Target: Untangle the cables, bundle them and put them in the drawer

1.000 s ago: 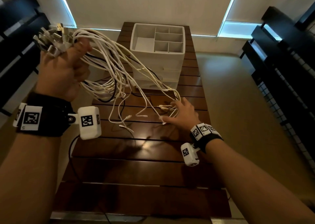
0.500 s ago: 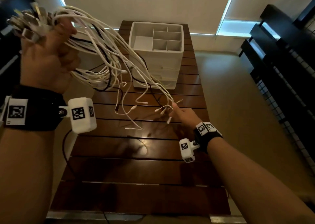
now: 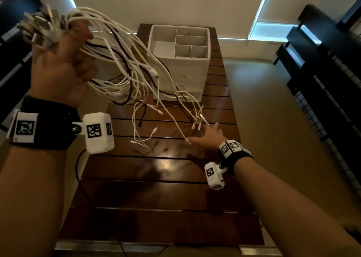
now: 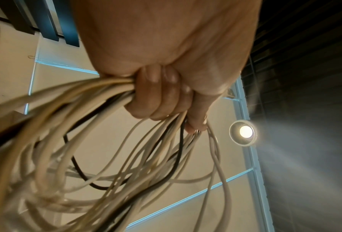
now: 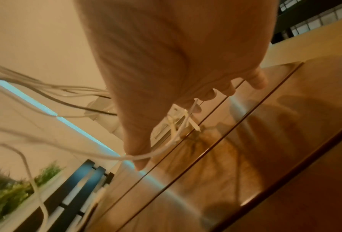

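The left hand is raised high, to the left of the white organizer, with the wrist bent back. Its fingers are curled tightly round a thick bunch of cables. The metal plugs are gathered in one cluster above this fist; they are too blurred to be counted. Most of the cables are white, and two black ones are seen among them. From the fist the cables hang in loose loops and run down toward the wooden slatted table, in front of the organizer.

The right hand is stretched forward and low over the table, in front of the organizer's right corner. Its fingers are spread and nearly straight, and nothing is gripped. One white cable is seen lying across the thumb in the right wrist view. A small cluster of white cable ends hangs just beyond the fingertips; whether it is touched cannot be told.

One organizer stands at the far end of the table. Its open top is divided into six compartments, and drawer fronts are seen below, closed.
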`<state>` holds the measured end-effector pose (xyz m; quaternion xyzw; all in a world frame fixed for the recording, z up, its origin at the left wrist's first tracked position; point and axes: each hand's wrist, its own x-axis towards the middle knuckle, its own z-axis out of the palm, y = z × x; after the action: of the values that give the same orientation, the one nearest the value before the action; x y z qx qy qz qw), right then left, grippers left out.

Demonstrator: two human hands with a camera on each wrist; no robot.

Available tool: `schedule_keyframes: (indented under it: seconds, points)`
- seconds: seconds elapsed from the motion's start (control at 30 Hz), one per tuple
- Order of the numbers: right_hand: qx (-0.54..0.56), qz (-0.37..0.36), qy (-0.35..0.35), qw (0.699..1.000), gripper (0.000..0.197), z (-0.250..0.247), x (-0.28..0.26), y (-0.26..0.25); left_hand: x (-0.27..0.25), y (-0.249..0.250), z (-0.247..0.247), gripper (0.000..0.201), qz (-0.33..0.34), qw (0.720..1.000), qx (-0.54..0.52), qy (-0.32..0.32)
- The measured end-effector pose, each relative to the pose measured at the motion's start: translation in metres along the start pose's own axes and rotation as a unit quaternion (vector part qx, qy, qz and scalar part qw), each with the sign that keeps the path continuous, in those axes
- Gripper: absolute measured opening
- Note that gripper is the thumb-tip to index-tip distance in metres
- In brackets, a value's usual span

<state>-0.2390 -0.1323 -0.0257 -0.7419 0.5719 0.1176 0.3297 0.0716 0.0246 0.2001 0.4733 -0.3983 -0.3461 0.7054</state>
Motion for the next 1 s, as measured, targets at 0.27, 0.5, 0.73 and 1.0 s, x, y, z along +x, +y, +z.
schedule_keyframes:
  seconds: [0.27,0.5,0.73,1.0]
  points:
    - [0.099,-0.057,0.073,0.991,0.035,0.008,-0.013,0.021,0.004,0.011,-0.002,0.034,-0.012,0.999,0.051,0.013]
    - [0.335,-0.367,0.218,0.84,0.062,-0.072,-0.096,-0.08,-0.011,-0.02,0.037,0.025,-0.008,0.99,0.135,-0.028]
    - [0.268,-0.511,0.213,0.789,0.058,-0.078,-0.122,-0.151,-0.021,-0.022,0.051,0.02,0.021,0.958,0.269,-0.095]
    - [0.107,-0.488,0.31,0.809,0.049,-0.078,-0.105,-0.151,-0.032,-0.031,0.039,0.009,-0.005,0.909,0.383,-0.163]
